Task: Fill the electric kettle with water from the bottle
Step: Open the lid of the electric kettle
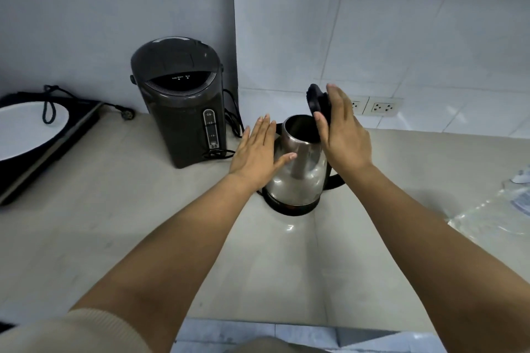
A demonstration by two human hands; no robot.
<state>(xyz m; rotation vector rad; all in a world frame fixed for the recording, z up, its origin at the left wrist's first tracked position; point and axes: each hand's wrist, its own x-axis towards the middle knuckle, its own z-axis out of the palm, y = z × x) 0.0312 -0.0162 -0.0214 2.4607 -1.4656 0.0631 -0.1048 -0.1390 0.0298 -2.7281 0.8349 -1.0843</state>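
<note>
A steel electric kettle [298,178] stands on its black base in the middle of the counter [143,238], its mouth uncovered. Its black lid [317,100] is tipped upright at the back of the opening. My right hand [341,135] rests against the lid, thumb in front and fingers behind. My left hand [258,152] lies flat against the kettle's left side, fingers spread and straight. A clear plastic water bottle [502,209] lies at the right edge of the view, only partly visible.
A tall dark hot-water dispenser [180,106] stands left of the kettle, its cord coiled behind. At far left sits a black cooktop with a white plate [25,129]. Wall sockets [378,107] sit behind the kettle. The counter's front edge runs along the bottom.
</note>
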